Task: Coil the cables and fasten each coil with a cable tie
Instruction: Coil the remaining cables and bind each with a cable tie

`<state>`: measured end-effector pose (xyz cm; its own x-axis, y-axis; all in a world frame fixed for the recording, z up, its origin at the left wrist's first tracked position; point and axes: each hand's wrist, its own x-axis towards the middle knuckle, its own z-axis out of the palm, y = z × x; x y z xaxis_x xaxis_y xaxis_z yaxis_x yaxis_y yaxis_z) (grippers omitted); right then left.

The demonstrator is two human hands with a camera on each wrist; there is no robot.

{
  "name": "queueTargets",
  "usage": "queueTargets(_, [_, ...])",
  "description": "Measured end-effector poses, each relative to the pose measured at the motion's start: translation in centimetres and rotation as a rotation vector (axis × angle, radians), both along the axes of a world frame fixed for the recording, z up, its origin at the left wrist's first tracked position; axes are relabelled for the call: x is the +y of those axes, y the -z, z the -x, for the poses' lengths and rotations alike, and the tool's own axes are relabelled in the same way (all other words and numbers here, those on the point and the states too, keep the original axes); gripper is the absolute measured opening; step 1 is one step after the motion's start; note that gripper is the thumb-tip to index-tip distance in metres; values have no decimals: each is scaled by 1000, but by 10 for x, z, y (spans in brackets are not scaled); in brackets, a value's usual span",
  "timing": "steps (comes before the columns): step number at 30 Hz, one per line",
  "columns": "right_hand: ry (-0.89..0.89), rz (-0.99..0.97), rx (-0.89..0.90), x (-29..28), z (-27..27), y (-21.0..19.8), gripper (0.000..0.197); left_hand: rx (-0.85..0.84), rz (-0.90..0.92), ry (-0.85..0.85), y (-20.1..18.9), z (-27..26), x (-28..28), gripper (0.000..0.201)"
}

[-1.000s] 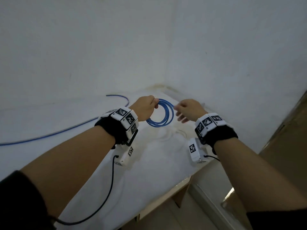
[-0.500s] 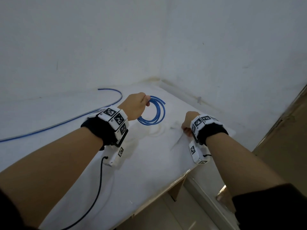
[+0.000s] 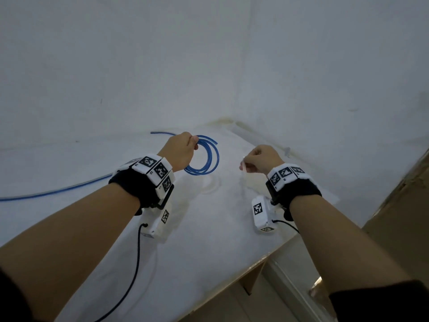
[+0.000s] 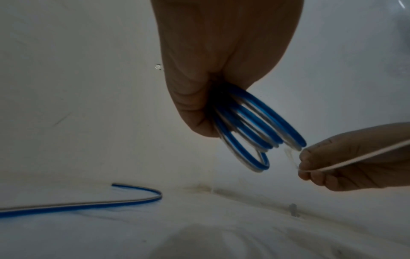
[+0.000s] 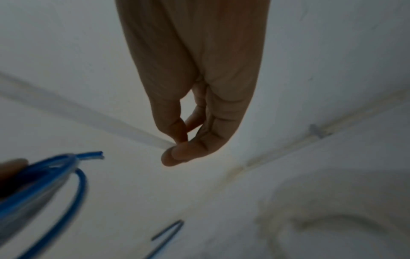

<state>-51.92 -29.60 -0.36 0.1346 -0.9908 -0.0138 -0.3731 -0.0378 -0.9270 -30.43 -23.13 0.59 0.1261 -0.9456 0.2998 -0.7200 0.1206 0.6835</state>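
The blue coil (image 3: 204, 156) hangs just left of centre in the head view, off the surface (image 3: 209, 228), several loops bunched at the top in the left hand (image 3: 180, 151), whose curled fingers grip the bundle. To its right, apart by a clear gap, the right hand (image 3: 262, 159) pinches a pale cable tie (image 3: 243, 168) between thumb and forefinger, the strip hanging down. In the left wrist view the tie's (image 4: 355, 162) free end sits just beside the coil's outermost loop, its long axis running crosswise towards the loops, so threading looks like the next call. The tie's head is translucent and blurred; can't make out its slot. A second blue cable (image 3: 58, 192) trails off the left edge, uncoiled.
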Motion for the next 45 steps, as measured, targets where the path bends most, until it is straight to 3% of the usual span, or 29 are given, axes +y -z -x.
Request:
queueTargets(7, [-285,45,-311,26,-80,-16,24,-27,37,-163,-7,-55,26,37])
queueTargets(10, [-423,14,-440,42,-120,-20,13,-29,39,-236,-9,-86,40,40])
queueTargets(14, [-544,71,-399,68,-171,-25,7,-53,53,-360,-11,-125,63,40])
queueTargets(20, [-679,209,-219,97,-237,-28,14,-68,83,-495,-14,-174,101,39])
queueTargets(27, [-787,206,-361,126,-299,-32,14,-106,97,-567,-18,-211,141,38])
queueTargets(31, [-858,156,-400,138,-322,-36,4,-124,62,-560,-18,-226,160,37])
queueTargets(36, [-810,342,-364,144,-346,-36,14,-76,49,-513,-18,-239,179,40])
queueTargets(41, [-764,375,-392,150,-361,-32,9,20,67,-536,-18,-251,187,47])
queueTargets(45, [-771,403,-382,153,-368,-28,12,125,49,-535,-21,-260,187,41])
